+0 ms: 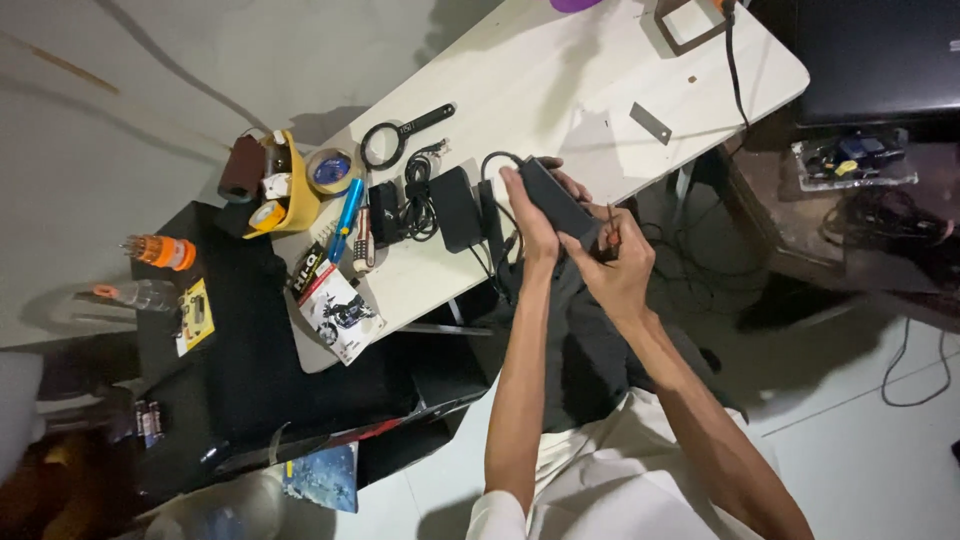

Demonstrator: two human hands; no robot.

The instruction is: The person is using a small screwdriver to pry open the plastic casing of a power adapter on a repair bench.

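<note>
My left hand grips a black rectangular power adapter held above the edge of the white table. A black cable runs from the adapter back over the table. My right hand holds a small thin tool against the adapter's near end. A second black adapter with a coiled cord lies on the table just left of my hands.
On the table's left end lie a magnifying glass, a tape roll, a blue pen-like tool, a yellow holder and a printed card. A black surface carries an orange bit holder. Cables trail on the floor at right.
</note>
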